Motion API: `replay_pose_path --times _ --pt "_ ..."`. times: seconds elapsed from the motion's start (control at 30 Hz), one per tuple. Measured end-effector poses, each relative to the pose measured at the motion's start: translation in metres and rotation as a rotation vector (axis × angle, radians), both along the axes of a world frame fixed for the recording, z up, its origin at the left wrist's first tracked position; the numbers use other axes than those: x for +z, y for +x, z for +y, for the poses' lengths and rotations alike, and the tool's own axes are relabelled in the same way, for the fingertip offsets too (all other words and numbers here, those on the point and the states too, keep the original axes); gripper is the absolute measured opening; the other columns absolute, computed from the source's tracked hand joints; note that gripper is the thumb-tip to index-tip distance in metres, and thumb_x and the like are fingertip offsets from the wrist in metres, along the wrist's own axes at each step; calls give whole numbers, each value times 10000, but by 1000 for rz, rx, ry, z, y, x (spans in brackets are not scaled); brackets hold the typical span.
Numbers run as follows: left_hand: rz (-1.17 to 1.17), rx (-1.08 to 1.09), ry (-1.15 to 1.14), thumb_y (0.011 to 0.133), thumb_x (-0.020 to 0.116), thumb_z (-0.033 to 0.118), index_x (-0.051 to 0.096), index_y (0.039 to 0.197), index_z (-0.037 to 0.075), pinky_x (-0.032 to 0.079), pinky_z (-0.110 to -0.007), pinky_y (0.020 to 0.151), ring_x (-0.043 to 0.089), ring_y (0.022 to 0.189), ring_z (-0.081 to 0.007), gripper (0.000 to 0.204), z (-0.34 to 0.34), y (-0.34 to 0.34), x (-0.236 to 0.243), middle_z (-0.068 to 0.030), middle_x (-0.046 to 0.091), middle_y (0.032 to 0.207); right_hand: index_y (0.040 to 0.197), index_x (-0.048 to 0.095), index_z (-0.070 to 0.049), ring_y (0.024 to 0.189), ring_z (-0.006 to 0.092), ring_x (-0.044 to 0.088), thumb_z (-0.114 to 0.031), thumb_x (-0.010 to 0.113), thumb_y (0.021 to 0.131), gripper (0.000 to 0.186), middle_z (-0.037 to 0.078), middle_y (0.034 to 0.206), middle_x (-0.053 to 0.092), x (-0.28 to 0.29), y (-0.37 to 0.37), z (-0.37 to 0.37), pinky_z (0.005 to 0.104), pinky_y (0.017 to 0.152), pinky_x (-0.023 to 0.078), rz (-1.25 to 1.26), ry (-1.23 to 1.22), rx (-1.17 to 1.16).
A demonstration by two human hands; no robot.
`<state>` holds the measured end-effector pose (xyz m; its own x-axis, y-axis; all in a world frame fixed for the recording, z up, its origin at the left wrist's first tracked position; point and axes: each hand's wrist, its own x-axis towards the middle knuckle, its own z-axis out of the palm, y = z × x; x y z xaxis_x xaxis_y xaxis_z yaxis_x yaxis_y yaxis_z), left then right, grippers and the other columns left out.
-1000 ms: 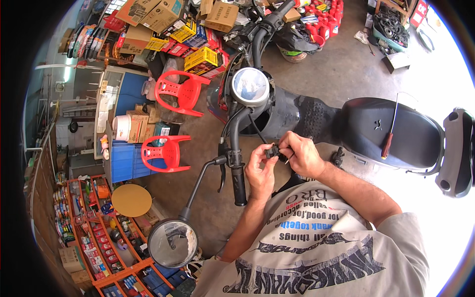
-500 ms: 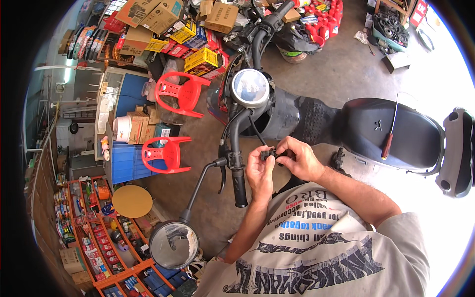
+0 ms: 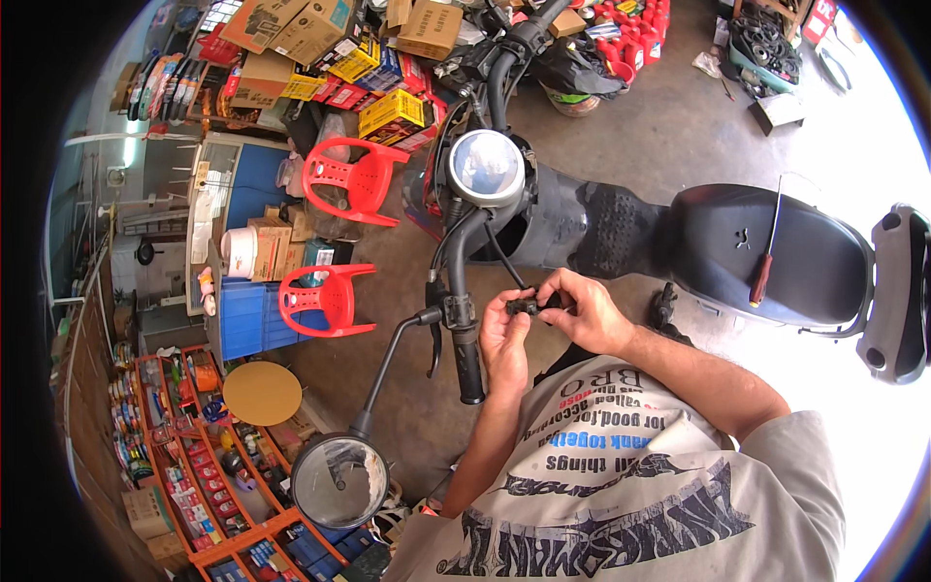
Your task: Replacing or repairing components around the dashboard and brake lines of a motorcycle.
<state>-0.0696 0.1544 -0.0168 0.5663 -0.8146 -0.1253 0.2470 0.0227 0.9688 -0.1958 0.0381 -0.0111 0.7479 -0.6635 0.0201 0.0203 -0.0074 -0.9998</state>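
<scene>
A small black part (image 3: pixel 525 306), perhaps a cable connector, is pinched between my two hands beside the scooter's handlebar. My left hand (image 3: pixel 504 351) has its thumb and fingers closed on the left end. On the right end, my right hand (image 3: pixel 593 315) grips with thumb and forefinger. A black cable (image 3: pixel 503 254) runs down from under the handlebar to where my fingers are. The part's finer shape is too small to make out, and my right fingers cover some of it.
The scooter's handlebar grip (image 3: pixel 468 369) and round mirror (image 3: pixel 340 480) stand left of my arms. A screwdriver (image 3: pixel 763 276) lies on the black seat (image 3: pixel 713 228). Red plastic chairs (image 3: pixel 335 301), stacked boxes (image 3: pixel 393 116) and orange shelves (image 3: pixel 194 466) are farther left.
The black part has turned slightly and lies more level between my fingers. My left thumb sits a little lower. Both hands keep hold of it.
</scene>
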Motion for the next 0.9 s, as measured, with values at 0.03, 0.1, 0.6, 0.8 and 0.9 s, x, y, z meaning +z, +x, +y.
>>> replay_pose_path --times 0.03,0.1,0.6,0.8,0.9 --pt "1 -2 1 940 550 -12 494 1235 27 420 -318 994 559 1100 -178 302 0 0 0 -134 593 1201 973 575 -42 654 168 528 -42 742 767 266 57 846 617 0 0 0 314 607 453 3 -6 0" --pt "37 0 -21 946 543 -9 494 1231 33 420 -326 991 554 1100 -175 293 -1 -1 -1 -128 589 1200 970 572 -41 676 192 552 -47 741 767 264 67 854 620 2 -1 0 327 624 462 9 -23 -3" --pt "27 -8 15 934 550 -30 512 1231 27 408 -295 997 535 1110 -154 304 -4 -1 5 -98 572 1198 964 570 -39 872 309 644 -77 706 793 222 108 926 646 2 0 -2 384 750 505 10 -115 -7" --pt "-2 -22 16 919 576 -28 520 1223 21 418 -293 994 560 1103 -161 314 -4 0 4 -111 600 1186 933 566 -36 848 315 642 -70 699 797 193 112 914 644 0 1 -2 387 725 500 -3 -116 -9" --pt "-32 -19 21 911 592 -21 521 1223 15 421 -295 998 568 1105 -168 322 -5 0 5 -120 613 1182 919 564 -35 804 312 640 -60 694 800 178 117 896 642 -4 1 -3 385 692 494 -21 -105 -10"
